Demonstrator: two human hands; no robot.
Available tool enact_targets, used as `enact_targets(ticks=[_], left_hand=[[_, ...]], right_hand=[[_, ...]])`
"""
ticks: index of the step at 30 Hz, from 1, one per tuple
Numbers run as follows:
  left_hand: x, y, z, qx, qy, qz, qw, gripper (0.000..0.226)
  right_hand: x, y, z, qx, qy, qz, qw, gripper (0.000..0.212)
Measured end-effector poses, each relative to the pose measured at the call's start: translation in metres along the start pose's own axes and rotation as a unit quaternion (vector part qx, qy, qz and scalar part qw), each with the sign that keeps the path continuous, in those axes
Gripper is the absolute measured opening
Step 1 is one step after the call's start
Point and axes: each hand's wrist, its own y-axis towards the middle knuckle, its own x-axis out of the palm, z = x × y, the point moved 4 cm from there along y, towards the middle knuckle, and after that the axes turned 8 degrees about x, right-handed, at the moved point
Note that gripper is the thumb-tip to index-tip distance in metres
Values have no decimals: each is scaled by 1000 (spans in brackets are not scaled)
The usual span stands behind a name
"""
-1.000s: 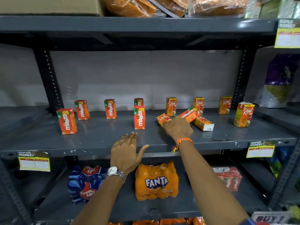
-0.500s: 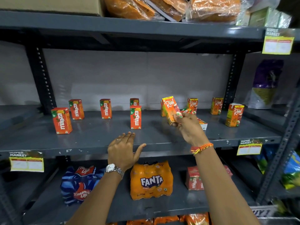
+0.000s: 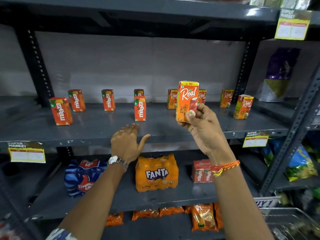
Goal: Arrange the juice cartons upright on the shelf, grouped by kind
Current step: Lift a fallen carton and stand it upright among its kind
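Observation:
My right hand (image 3: 201, 123) grips an orange Real apple carton (image 3: 187, 99) and holds it upright above the grey middle shelf (image 3: 103, 132), right of centre. My left hand (image 3: 127, 143) rests flat on the shelf's front edge, fingers spread, holding nothing. Several red Maaza cartons stand upright on the left half, the nearest ones at the far left (image 3: 61, 111) and at the centre (image 3: 140, 108). Several Real cartons stand upright on the right half, at the back (image 3: 172, 99) (image 3: 226, 98) and nearer the front right (image 3: 243, 106). Whatever lies behind my right hand is hidden.
Below are a Thums Up pack (image 3: 83, 177), a Fanta pack (image 3: 156, 173) and a Maaza pack (image 3: 201, 171). Price tags hang on the shelf edge at the left (image 3: 26, 152) and right (image 3: 256, 139). A purple bag (image 3: 279, 73) stands in the bay to the right.
My right hand picked a Real carton up from the shelf, lifted it and turned it upright. My left hand stayed on the shelf edge. The camera moved closer.

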Motion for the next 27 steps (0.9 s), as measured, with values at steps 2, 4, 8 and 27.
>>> enact_targets(ticks=[2, 4, 8, 27], left_hand=[[2, 0, 0, -1, -3, -4, 1000, 72], [5, -2, -1, -4, -5, -7, 1000, 72], [6, -2, 2, -17, -15, 8, 1000, 68], [6, 0, 14, -108, -9, 54, 993, 51]], right_hand=[[-8, 5, -7, 1, 2, 11, 1000, 47], [-20, 14, -19, -11, -3, 24, 1000, 42], [-66, 55, -50, -49, -99, 115, 987, 38], [-164, 159, -18, 62, -482, 221, 845, 38]])
